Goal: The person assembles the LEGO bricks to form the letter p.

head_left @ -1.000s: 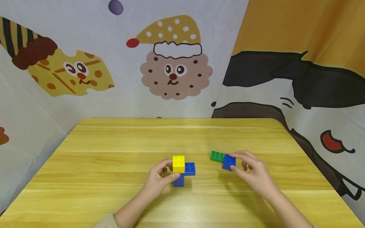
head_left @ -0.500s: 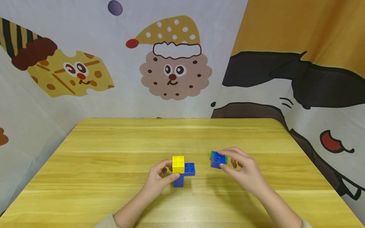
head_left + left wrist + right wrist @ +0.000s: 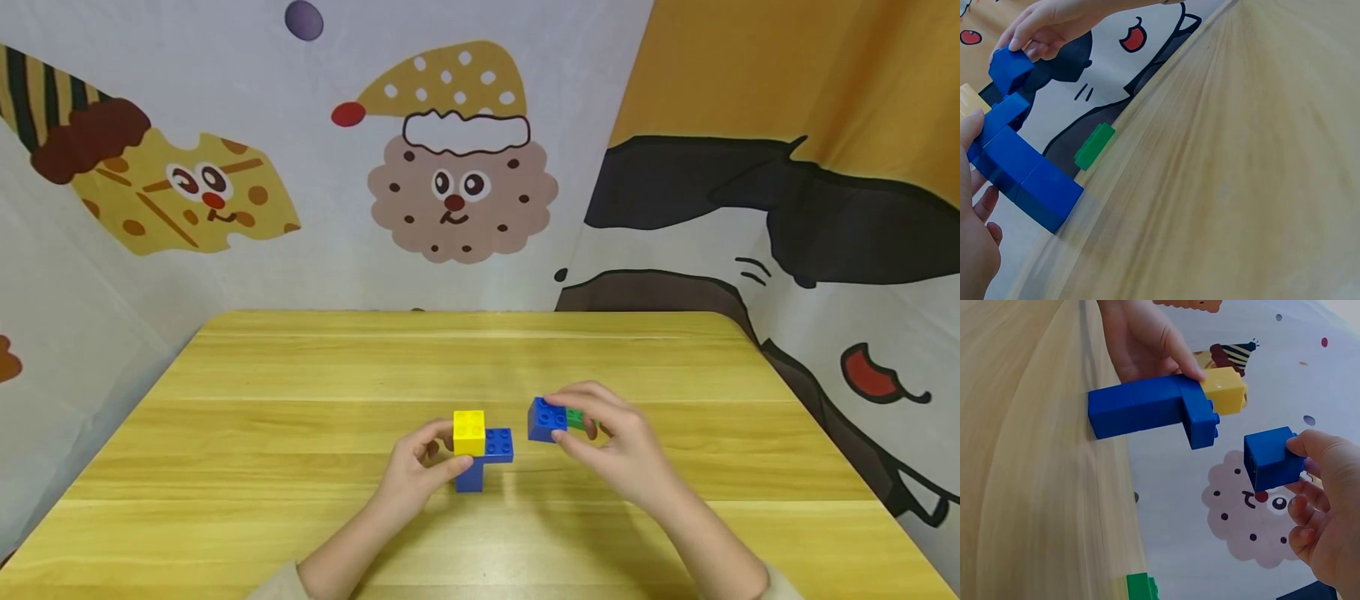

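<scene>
Near the middle of the table stands a stack of toy building bricks: a blue column (image 3: 1135, 407), a flat blue brick (image 3: 498, 445) jutting to the right on top, and a yellow brick (image 3: 468, 432) above its left end. My left hand (image 3: 420, 467) grips the stack near its top, thumb at the front. In my right hand (image 3: 618, 442) a square blue brick (image 3: 547, 419) is pinched between thumb and fingers. It hangs in the air to the right of the jutting brick and higher than it, apart from it, as the right wrist view (image 3: 1272, 457) confirms.
A green brick (image 3: 574, 417) lies on the wooden table (image 3: 330, 358) behind the right hand, partly hidden by it in the head view. Beyond the table's far edge hangs a cartoon-printed cloth (image 3: 300, 275).
The right hand has carried the square blue brick leftward, past the green brick and closer to the stack. My left hand and the stack have stayed in place.
</scene>
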The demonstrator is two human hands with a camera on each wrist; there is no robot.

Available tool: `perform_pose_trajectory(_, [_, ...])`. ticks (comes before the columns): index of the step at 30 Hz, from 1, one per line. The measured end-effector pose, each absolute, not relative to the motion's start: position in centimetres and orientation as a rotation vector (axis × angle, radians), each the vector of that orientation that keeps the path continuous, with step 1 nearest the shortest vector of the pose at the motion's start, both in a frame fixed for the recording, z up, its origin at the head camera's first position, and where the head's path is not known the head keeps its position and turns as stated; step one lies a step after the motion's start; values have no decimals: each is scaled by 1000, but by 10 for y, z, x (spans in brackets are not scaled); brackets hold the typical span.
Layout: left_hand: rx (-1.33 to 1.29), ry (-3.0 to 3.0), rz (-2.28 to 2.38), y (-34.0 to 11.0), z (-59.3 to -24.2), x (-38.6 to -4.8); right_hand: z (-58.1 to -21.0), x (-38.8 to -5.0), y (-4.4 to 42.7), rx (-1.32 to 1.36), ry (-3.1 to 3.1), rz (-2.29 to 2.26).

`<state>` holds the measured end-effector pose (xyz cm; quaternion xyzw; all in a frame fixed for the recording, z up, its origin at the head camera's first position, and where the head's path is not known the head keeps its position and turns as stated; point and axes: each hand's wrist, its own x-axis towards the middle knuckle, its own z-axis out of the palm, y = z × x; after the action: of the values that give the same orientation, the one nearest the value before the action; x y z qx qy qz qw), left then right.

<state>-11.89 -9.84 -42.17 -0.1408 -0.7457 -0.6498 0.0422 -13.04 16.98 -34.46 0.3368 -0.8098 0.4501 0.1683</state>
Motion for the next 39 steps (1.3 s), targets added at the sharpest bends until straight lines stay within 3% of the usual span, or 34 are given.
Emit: perform_pose_trajectory(39, [-447, -2277, -1964, -98, -423, -119, -347, -131, 145, 1054, -2326, 1208])
